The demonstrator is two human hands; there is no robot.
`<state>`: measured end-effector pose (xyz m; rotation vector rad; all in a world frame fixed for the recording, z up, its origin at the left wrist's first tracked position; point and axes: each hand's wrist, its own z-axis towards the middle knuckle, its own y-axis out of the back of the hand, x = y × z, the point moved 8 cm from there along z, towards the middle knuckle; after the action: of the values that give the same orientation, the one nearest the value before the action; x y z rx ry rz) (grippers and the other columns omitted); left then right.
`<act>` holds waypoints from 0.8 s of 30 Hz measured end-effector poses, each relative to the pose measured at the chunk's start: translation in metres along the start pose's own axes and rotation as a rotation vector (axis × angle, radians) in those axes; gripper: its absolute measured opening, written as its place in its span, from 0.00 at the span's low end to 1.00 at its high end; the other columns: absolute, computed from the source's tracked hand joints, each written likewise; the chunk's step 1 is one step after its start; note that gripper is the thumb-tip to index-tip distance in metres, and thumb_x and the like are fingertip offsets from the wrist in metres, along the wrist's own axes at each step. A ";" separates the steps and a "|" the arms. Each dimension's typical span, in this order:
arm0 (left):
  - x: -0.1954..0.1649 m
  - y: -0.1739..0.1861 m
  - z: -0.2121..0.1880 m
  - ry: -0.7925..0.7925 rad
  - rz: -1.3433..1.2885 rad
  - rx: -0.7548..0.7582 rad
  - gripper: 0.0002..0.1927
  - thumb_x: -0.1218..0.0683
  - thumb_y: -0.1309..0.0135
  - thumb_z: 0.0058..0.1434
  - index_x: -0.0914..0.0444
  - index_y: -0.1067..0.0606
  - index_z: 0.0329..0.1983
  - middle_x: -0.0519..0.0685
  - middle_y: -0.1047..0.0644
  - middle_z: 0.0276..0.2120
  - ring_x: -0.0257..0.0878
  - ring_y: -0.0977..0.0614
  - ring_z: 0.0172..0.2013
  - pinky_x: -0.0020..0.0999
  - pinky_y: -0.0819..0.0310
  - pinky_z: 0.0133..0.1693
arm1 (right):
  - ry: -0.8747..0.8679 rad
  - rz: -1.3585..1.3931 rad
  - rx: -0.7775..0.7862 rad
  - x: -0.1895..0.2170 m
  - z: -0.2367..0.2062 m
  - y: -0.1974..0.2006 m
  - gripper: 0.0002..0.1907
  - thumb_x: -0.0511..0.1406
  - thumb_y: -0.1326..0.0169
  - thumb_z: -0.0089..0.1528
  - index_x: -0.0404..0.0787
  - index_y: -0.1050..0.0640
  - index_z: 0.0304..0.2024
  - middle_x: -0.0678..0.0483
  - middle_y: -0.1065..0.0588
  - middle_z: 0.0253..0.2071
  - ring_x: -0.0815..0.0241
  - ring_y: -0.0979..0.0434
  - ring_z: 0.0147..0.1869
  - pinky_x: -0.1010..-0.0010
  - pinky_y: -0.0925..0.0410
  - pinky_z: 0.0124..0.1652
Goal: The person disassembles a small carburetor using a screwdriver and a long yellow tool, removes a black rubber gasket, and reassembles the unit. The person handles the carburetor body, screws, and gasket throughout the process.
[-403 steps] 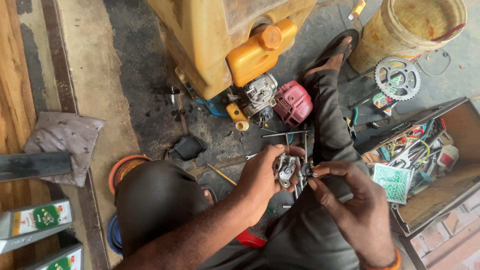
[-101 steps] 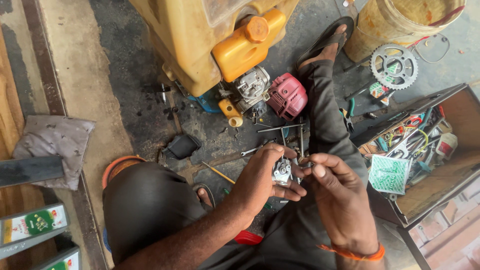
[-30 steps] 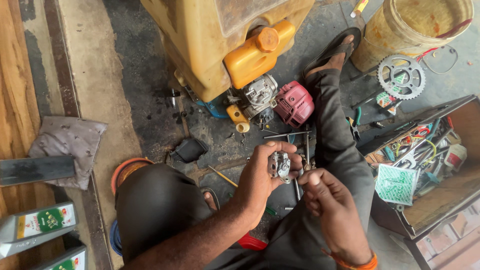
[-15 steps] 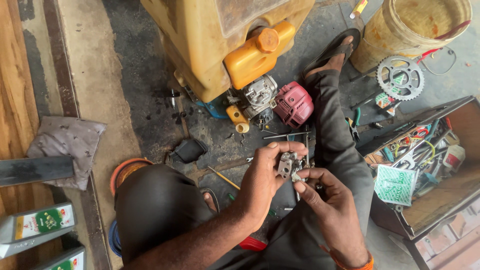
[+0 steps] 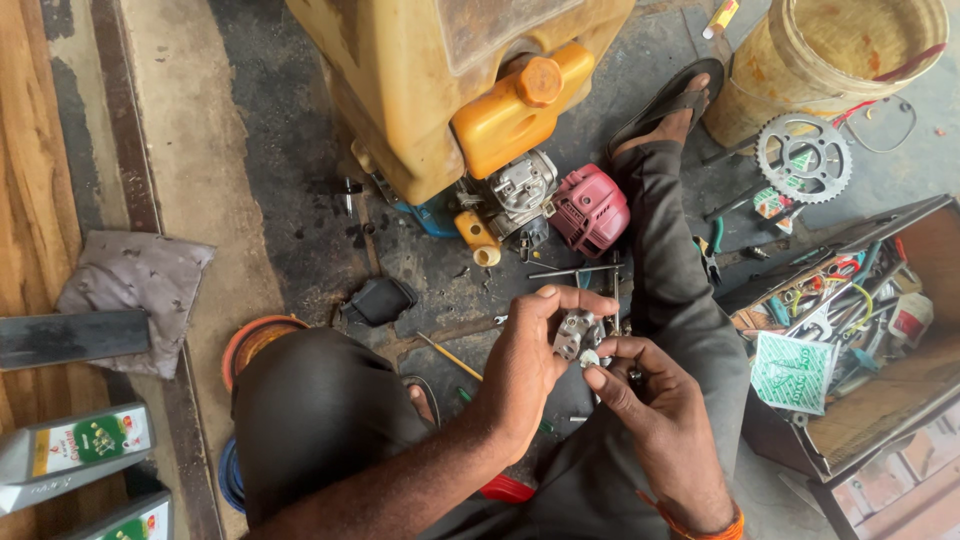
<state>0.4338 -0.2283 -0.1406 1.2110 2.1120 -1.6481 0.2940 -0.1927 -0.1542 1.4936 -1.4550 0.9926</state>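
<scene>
My left hand grips a small grey metal carburetor part above my lap. The fingers of my right hand pinch a tiny piece at the lower right side of that part. Both hands meet over my dark trouser legs. Just beyond them on the oily floor lie thin metal rods and a small yellow-handled tool.
A yellow machine with an orange tank, a small engine and a pink cover stands ahead. Right: an open toolbox, a sprocket, a yellowish bucket. Left: a grey rag and oil bottles.
My right hand has drawn in close to the metal part and now pinches at its lower side. The left hand has kept its hold with little movement.
</scene>
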 end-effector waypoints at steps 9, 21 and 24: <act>0.008 0.005 0.004 0.021 -0.022 -0.039 0.25 0.43 0.65 0.69 0.66 0.26 0.47 0.52 0.22 0.49 0.38 0.23 0.52 0.40 0.33 0.61 | 0.002 0.007 0.015 -0.005 0.001 0.000 0.16 0.32 0.37 0.59 0.34 0.21 0.48 0.64 0.32 0.29 0.72 0.38 0.34 0.79 0.42 0.34; 0.008 0.015 -0.003 0.066 -0.114 -0.029 0.25 0.40 0.64 0.69 0.65 0.28 0.35 0.59 0.22 0.50 0.40 0.22 0.49 0.41 0.33 0.58 | -0.022 -0.061 0.026 -0.013 -0.002 -0.006 0.10 0.33 0.39 0.61 0.33 0.21 0.43 0.62 0.27 0.32 0.73 0.37 0.34 0.79 0.43 0.33; 0.006 0.010 -0.009 0.074 -0.159 -0.036 0.25 0.40 0.63 0.68 0.65 0.27 0.36 0.59 0.22 0.50 0.40 0.22 0.50 0.41 0.32 0.58 | 0.043 -0.074 0.023 -0.005 -0.004 0.000 0.09 0.33 0.40 0.63 0.33 0.19 0.43 0.60 0.27 0.33 0.73 0.36 0.36 0.79 0.41 0.35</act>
<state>0.4393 -0.2174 -0.1482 1.1362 2.3274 -1.6436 0.2935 -0.1875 -0.1575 1.5227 -1.3525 0.9934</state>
